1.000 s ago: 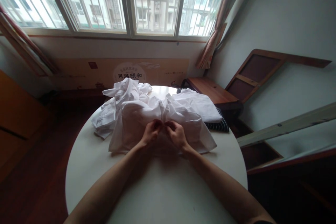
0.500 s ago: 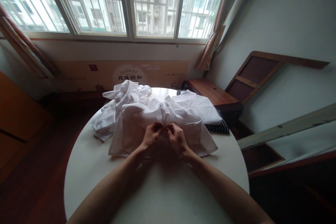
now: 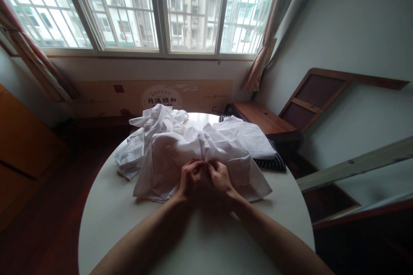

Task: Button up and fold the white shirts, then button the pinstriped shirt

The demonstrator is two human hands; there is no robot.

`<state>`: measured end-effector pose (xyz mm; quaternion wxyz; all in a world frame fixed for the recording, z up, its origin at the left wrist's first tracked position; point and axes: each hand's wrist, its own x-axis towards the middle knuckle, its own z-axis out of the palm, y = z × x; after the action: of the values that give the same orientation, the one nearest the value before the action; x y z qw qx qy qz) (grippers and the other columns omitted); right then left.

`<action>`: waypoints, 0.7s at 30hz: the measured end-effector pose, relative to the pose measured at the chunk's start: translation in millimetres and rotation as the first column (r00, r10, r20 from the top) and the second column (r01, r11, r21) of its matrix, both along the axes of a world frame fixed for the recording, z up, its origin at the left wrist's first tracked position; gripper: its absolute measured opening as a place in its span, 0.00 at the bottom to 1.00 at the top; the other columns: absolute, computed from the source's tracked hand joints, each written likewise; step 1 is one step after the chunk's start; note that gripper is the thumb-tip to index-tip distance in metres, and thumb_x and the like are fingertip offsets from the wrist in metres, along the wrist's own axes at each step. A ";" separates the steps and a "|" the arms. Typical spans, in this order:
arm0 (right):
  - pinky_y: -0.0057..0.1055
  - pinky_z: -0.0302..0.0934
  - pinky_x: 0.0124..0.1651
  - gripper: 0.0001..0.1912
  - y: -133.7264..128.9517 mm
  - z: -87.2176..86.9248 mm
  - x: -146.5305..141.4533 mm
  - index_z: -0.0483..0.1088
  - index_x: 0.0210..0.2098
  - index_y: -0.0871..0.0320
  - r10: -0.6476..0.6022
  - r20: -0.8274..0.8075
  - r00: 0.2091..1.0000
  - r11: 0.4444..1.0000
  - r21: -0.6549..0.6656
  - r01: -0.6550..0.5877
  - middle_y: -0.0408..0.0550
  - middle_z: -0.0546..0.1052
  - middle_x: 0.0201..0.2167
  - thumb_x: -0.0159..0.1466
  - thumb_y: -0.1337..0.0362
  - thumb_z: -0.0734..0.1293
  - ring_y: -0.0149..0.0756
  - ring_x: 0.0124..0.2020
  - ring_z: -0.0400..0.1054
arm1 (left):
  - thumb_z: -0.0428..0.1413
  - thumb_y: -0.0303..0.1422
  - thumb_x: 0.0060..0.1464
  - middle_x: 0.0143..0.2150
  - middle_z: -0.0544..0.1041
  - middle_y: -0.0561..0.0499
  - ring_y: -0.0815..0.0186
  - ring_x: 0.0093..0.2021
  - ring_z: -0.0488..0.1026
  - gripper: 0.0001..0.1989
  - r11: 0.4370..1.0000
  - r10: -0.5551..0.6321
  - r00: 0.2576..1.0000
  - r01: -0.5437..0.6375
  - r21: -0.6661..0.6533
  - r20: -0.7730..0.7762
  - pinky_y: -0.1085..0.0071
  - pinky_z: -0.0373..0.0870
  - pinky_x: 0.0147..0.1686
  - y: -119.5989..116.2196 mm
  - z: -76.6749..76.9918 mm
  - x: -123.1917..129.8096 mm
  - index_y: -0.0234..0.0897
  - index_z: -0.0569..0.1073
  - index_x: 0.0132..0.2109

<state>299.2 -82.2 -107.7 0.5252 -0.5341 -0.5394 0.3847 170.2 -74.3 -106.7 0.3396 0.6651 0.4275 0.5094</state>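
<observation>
A white garment (image 3: 171, 150) lies spread over the middle of the round white table (image 3: 106, 223), its lower corners flaring to both sides. My left hand (image 3: 191, 177) pinches its centre edge, fingers closed on the cloth. Right beside it, my right hand (image 3: 220, 176) grips the same edge, and the fingertips of both hands nearly meet. Gathers of cloth run up from between them. Small details between the fingertips are hidden.
Crumpled white cloth (image 3: 155, 120) is heaped at the back left of the table. A folded white garment (image 3: 250, 135) rests on dark striped cloth (image 3: 274, 161) at the back right. Behind stand a wooden bench (image 3: 261, 116) and a barred window (image 3: 193, 8).
The view has shifted slightly, so the table and cloth sit a little lower. Both hands remain together at the garment's centre edge, a bit nearer to me.
</observation>
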 end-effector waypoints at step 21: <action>0.31 0.60 0.35 0.11 -11.7 5.1 -3.4 0.69 0.32 0.60 -0.113 0.223 0.968 0.991 0.102 0.092 0.50 0.75 0.29 0.61 0.59 0.60 0.38 0.31 0.68 | 0.55 0.34 0.49 0.27 0.74 0.50 0.67 0.29 0.69 0.08 0.981 0.059 0.992 -0.037 -0.189 0.111 0.73 0.65 0.30 0.6 4.4 6.8 0.32 0.73 0.30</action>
<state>295.8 -93.9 -102.6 0.5025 -0.5777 -0.5848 0.2681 176.9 -73.7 -102.3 0.4123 0.5892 0.4688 0.5129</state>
